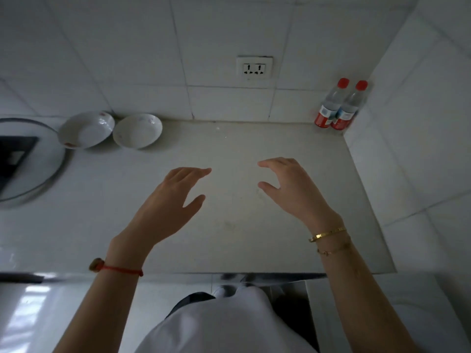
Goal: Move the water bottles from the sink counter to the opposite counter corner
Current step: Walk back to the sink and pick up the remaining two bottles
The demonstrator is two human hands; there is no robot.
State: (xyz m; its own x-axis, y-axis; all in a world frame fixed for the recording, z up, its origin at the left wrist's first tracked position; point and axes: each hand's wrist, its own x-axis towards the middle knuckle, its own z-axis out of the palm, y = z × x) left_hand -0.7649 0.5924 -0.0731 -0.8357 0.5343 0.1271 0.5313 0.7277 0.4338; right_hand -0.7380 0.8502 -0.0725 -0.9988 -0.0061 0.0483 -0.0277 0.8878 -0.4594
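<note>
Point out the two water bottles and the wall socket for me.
left water bottle [331, 105]: head view, on its clear body below the red cap.
right water bottle [353, 103]: head view, on its clear body.
wall socket [254, 68]: head view, middle of its white plate.

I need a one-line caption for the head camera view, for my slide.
Both hands, left and right, hover open over the counter; two water bottles stand in its far right corner.

hands: left [169, 197], right [293, 187] empty over counter [229, 238] | water bottles [339, 105] upright in corner
</note>
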